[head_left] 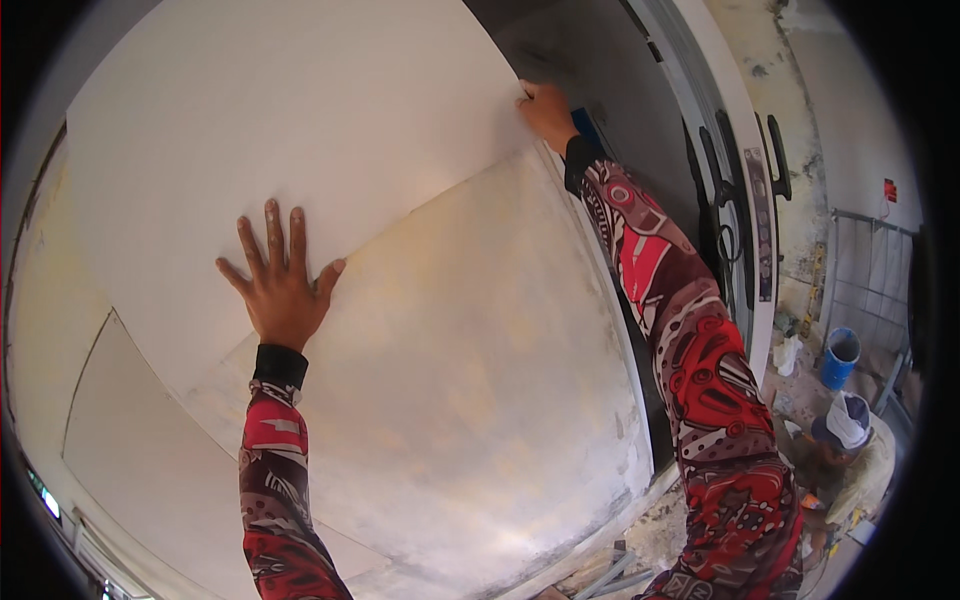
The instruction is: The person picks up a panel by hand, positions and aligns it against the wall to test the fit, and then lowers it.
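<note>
A large smooth white board covers the upper part of the wall in front of me. My left hand lies flat against it near its lower edge, fingers spread and pointing up. Further up and to the right, my right hand has its fingers bent round the board's right edge, beside a dark opening. Below the slanting lower edge of the board shows bare, blotchy cream-and-grey wall. What lies behind the board is hidden.
To the right stands a door frame with a black door handle. Lower right, a person in a cap crouches near a blue bucket and a metal frame. Metal strips lie on the floor below.
</note>
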